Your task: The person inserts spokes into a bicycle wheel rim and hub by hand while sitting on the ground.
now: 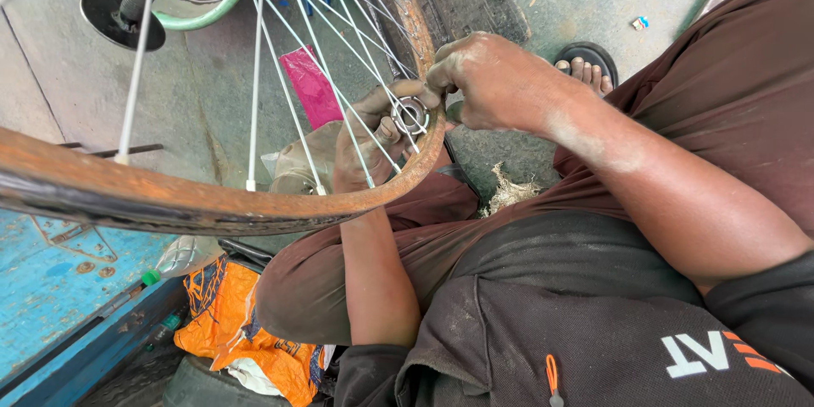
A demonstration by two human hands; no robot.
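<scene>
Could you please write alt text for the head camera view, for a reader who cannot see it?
A seated person's two hands work at the hub of a rusty bicycle wheel: the left hand grips it from behind the spokes and the right hand pinches it from above. An orange bag lies on the floor below.

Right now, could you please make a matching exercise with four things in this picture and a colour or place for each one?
Things:
1. wheel rim
2. hub
3. flat plastic piece on the floor
4. crumpled bag

Descriptions:
A. orange, at the bottom left
B. pink, seen through the spokes
C. rusty brown, curving across the left hand
D. shiny metal, between the fingers of both hands, right hand on top

Pairs: 1-C, 2-D, 3-B, 4-A
</scene>
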